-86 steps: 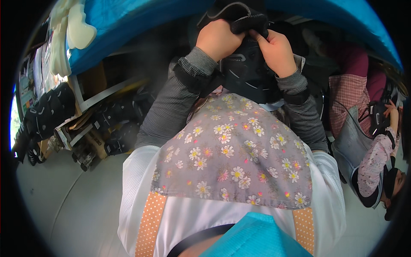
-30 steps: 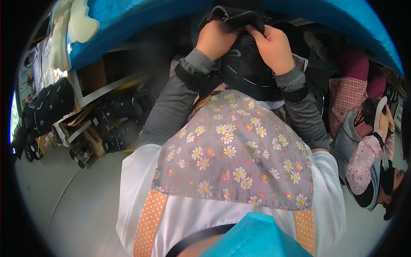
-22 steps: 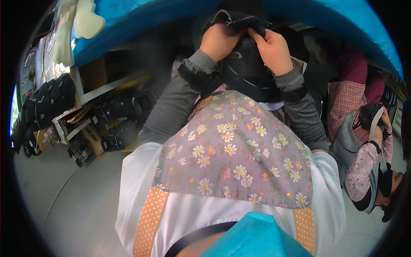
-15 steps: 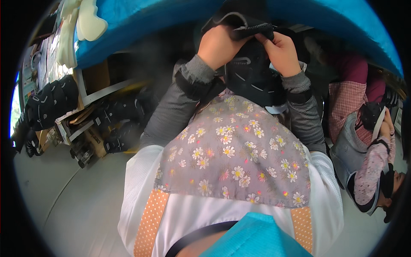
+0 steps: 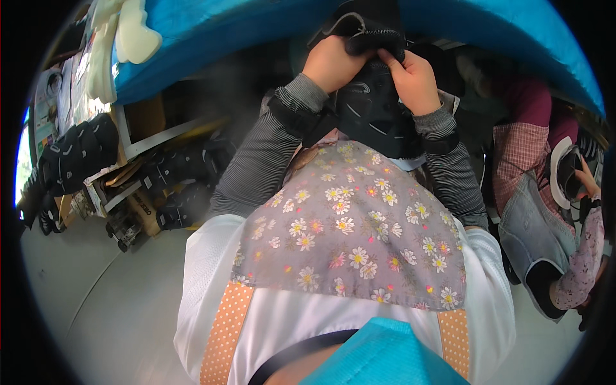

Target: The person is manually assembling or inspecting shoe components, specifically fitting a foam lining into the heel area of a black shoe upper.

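Note:
A black shoe upper [image 5: 369,14] of soft padded fabric, with pale zigzag stitching along its edge, is held up in front of me at the top. My left hand [image 5: 333,63] is closed on its near left edge. My right hand [image 5: 414,81] pinches the rim from the right with thumb and fingers, close to the left hand's fingertips. Some fingers are hidden behind the fabric. Below my hands, over my lap, is another black piece [image 5: 369,114] with grey marks, partly covered by my hands and sleeves.
A blue covered surface [image 5: 212,32] curves along the far side, with pale cream shaped pieces [image 5: 136,35] at its left. Black shoe uppers [image 5: 80,151] hang on a rack at left. At right, a co-worker [image 5: 532,160] sits holding a black item with a white rim [image 5: 559,173].
My right hand has shifted slightly left, nearer the left hand, and the upper's rim is folded differently between them. The co-worker's hand and white-rimmed item have moved and turned.

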The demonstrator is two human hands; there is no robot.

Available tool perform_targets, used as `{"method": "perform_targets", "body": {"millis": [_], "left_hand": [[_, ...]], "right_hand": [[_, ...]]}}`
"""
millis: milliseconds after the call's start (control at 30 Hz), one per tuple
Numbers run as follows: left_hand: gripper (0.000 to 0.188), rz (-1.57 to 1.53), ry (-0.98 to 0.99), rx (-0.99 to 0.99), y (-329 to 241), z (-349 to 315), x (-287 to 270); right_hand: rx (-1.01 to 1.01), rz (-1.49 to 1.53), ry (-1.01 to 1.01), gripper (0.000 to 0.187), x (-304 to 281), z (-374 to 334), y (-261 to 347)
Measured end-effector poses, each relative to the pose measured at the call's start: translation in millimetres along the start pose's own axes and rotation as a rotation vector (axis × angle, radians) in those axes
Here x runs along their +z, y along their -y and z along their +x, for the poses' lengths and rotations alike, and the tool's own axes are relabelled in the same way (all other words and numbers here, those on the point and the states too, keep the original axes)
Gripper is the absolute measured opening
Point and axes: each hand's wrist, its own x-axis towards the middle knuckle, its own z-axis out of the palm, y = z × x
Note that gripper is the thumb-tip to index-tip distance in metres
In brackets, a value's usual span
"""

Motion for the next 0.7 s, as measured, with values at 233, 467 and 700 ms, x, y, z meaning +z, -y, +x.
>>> {"method": "perform_targets", "body": {"millis": [233,467,700], "left_hand": [[0.037,0.249,-0.017,-0.115,-50,-18,-19],[0.031,0.234,0.038,-0.107,-31,-5,-9],[0.034,0.149,0.066,-0.175,-24,0,-8]], "right_hand": [[-0.076,-0.004,-0.003,0.024,-12,-6,6],[-0.076,-0.037,-0.006,0.026,-9,1,0],[0.014,-0.108,0.006,0.026,-5,2,3]]}}
